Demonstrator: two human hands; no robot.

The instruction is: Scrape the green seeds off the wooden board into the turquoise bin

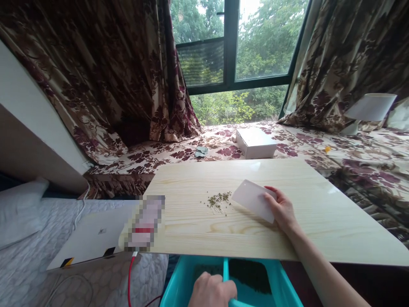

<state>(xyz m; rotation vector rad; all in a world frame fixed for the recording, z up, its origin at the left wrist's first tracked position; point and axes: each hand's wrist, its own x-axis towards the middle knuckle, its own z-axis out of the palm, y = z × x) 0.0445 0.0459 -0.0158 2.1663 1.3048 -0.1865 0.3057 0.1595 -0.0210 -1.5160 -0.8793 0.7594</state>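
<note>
My right hand grips a translucent white plastic scraper by its right end, tilted just above the wooden tabletop. To the left of the scraper lies a loose scatter of small green beans or grains, with a few pale grains along its near side. Below the table edge stands a teal divided bin. Dark green grains fill part of its right compartment. My left hand is closed at the bin's divider, knuckles up, its fingertips hidden.
A pixelated phone-like item with a red cable lies at the table's left edge. Beyond the table, a white box and a grey-green cloth rest on the floral window ledge. A laptop lies on the bed at left.
</note>
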